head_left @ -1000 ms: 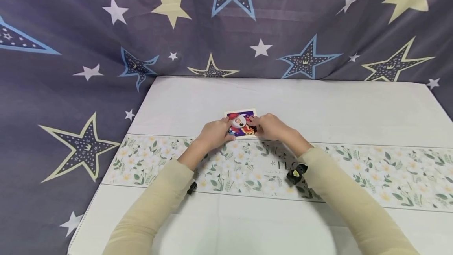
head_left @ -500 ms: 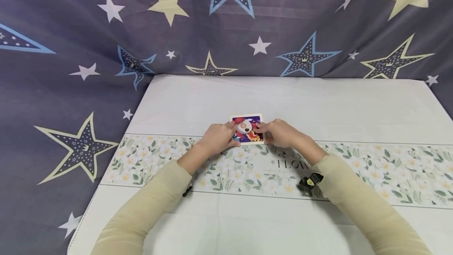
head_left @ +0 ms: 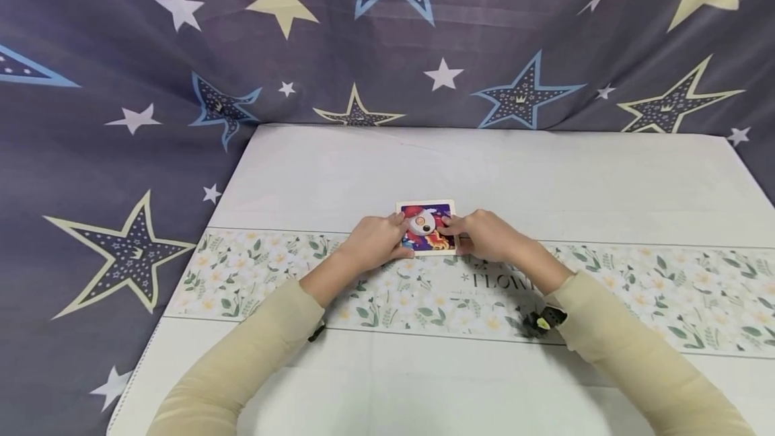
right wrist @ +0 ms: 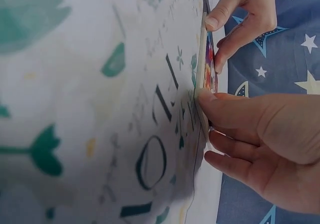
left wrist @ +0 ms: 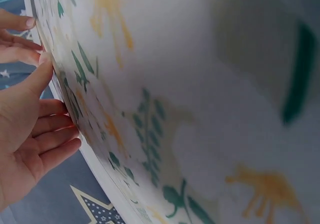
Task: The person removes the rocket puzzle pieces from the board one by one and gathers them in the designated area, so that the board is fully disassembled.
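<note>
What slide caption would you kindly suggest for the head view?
Left hand and right hand hold opposite sides of a colourful picture board, a flower-banded white table beneath.

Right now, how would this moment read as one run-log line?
left hand: holds picture board, left side | right hand: holds its right side | board: picture up on table, partly over flower band

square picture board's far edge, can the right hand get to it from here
Probably yes: the right hand holds the right side of the square picture board, and nothing shows between that hand and the far edge.
</note>
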Available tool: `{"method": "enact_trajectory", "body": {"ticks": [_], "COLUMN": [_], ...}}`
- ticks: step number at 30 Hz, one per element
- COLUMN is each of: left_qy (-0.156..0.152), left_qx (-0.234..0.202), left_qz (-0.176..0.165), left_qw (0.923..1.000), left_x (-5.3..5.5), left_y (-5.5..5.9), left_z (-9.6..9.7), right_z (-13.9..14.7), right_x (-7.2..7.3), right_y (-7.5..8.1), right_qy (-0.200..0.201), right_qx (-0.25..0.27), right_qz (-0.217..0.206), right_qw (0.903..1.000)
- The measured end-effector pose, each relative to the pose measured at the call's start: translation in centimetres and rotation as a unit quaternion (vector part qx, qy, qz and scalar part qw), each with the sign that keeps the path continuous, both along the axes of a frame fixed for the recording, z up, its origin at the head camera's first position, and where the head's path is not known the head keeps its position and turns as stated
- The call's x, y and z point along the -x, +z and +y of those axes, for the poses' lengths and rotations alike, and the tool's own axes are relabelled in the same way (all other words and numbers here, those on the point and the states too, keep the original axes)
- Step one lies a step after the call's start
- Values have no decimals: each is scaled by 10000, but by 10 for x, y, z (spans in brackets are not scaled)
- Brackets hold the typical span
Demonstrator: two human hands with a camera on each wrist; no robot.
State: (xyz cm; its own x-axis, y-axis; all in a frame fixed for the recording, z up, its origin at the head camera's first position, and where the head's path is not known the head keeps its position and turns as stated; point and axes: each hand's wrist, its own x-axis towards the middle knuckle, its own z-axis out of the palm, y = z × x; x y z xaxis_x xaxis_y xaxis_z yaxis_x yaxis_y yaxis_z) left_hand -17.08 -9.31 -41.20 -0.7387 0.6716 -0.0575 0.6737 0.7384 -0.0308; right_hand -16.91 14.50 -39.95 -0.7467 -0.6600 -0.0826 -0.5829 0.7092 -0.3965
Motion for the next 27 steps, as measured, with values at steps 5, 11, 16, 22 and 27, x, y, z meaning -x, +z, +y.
{"method": "enact_trajectory", "body": {"ticks": [5,11,16,22,27], "left_qy": [-34,-155,-214,-246,-302], "left_qx": [-30,5,10,43,46], "left_qz": [-54,5,28,64,113], "left_qw": [10000,9999,9998,9997,9995], "left_x": [-4,-7,-9,-14,-18], "left_y": [1,1,2,1,0], "left_z": [3,5,6,9,9], "right_z": [4,8,11,13,16], "right_x": [-4,-10,-16,-23,-28], "right_y": [-1,-4,-5,-5,-6], "right_qy": [39,5,-20,24,66], "right_qx": [38,158,128,216,253], "right_qz": [115,194,217,303,285], "right_qw": [9999,9997,9997,9993,9992]}}
